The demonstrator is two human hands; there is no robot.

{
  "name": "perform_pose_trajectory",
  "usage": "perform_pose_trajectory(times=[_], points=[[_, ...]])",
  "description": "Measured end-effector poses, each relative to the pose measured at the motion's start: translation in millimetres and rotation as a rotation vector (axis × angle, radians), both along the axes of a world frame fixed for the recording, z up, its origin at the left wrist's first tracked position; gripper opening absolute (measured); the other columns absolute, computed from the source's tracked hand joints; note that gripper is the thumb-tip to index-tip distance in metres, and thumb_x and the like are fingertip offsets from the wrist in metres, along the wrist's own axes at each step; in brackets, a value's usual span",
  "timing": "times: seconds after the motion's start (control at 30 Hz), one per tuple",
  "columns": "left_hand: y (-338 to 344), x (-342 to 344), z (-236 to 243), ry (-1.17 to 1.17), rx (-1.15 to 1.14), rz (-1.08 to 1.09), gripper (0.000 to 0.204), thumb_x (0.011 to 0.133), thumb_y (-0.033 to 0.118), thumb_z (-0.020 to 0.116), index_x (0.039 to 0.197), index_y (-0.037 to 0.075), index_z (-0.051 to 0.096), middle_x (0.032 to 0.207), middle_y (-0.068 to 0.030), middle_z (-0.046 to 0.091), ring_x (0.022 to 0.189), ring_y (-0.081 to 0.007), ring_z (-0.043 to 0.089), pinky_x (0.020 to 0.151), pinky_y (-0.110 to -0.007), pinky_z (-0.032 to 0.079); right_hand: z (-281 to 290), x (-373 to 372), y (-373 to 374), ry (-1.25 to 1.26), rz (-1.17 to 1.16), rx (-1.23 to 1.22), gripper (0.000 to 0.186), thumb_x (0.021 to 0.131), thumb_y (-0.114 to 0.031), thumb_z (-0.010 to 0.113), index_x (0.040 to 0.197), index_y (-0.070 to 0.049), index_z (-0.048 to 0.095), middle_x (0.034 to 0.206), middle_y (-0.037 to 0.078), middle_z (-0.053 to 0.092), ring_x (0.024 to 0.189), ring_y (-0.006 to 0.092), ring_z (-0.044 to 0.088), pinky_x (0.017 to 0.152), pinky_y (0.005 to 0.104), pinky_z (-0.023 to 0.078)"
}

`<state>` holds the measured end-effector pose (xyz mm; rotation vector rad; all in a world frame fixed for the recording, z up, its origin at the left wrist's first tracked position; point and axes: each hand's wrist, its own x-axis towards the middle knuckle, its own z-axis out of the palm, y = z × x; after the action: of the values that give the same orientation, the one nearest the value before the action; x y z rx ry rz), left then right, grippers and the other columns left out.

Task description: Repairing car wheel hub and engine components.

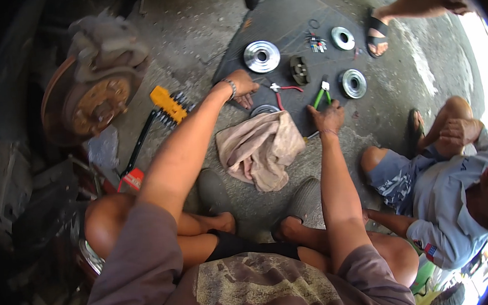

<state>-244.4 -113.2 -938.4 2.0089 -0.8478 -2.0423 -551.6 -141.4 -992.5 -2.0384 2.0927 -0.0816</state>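
My left hand (239, 88) is curled at the dark board (270, 22), fingers closed on something dark I cannot make out, beside red-handled pliers (283, 94). My right hand (326, 114) grips green-handled pliers (323, 92), jaws pointing away from me. A shiny metal disc (261, 55) lies above my left hand, with a dark metal part (299, 69) to its right. Two more round pieces (343, 38) (354, 83) sit at the right. A dirty rag (258, 148) lies between my arms, partly covering another round piece (263, 109).
At left is a rusty brake disc with caliper (91, 102), beside a yellow socket holder (171, 106) and black bar (138, 141). A seated person (450, 192) is close at my right. Another person's sandalled foot (378, 36) is by the board, which also holds small parts (315, 41).
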Motion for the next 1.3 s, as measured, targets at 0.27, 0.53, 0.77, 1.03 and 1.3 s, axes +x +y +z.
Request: perform_pose_trajectory(times=[0.27,0.53,0.77,1.03,1.3], points=[[72.4,-3.6,87.6,-0.456,-0.172,-1.074,0.039,0.085,0.032,0.065,0.101,-0.004,0.067,0.094,-0.0257,0.068,0.092,-0.0394,0.067,0.082,-0.043,0.053,-1.5,38.8,76.9,-0.106,-0.125,0.110,0.089,0.064,-0.049,0.083,0.122,0.006,0.044,0.109,0.029,0.054,0.101,0.0456,0.058,0.091,0.0471,0.049],[168.7,-41.2,354.5,-0.410,-0.441,-1.013,0.048,0.088,0.028,0.064,0.121,-0.006,0.056,0.082,-0.0183,0.068,0.085,-0.0362,0.067,0.076,-0.043,0.054,55.6,76.6,105.3,-0.470,0.081,-0.033,0.046,0.085,-0.036,0.067,0.113,-0.001,0.055,0.108,0.021,0.058,0.096,0.0396,0.058,0.084,0.0462,0.047],[215.3,-67.2,323.9,-0.398,-0.710,-0.657,0.050,0.087,0.023,0.061,0.125,-0.008,0.052,0.079,-0.0153,0.067,0.080,-0.0293,0.066,0.075,-0.039,0.052,64.0,127.0,153.8,-0.482,0.601,0.387,0.029,0.080,-0.022,0.062,0.103,-0.004,0.064,0.087,0.024,0.067,0.089,0.0404,0.064,0.079,0.0457,0.051],[230.4,-64.6,339.9,-0.633,-0.571,-0.601,0.054,0.086,0.017,0.050,0.132,-0.010,0.044,0.084,-0.0141,0.066,0.087,-0.0256,0.064,0.085,-0.039,0.048,43.8,157.0,118.3,-0.361,0.841,1.184,0.051,0.083,-0.042,0.062,0.111,0.000,0.068,0.110,0.019,0.068,0.103,0.0287,0.064,0.091,0.0366,0.047],[218.9,-81.8,345.0,-0.609,-0.288,-0.401,0.019,0.084,0.016,0.057,0.090,0.008,0.072,0.093,-0.0095,0.072,0.086,-0.0251,0.070,0.067,-0.039,0.053,115.4,164.8,85.8,0.021,1.186,0.668,0.049,0.084,-0.043,0.065,0.112,-0.003,0.064,0.106,0.023,0.067,0.103,0.0397,0.063,0.089,0.0439,0.050]])
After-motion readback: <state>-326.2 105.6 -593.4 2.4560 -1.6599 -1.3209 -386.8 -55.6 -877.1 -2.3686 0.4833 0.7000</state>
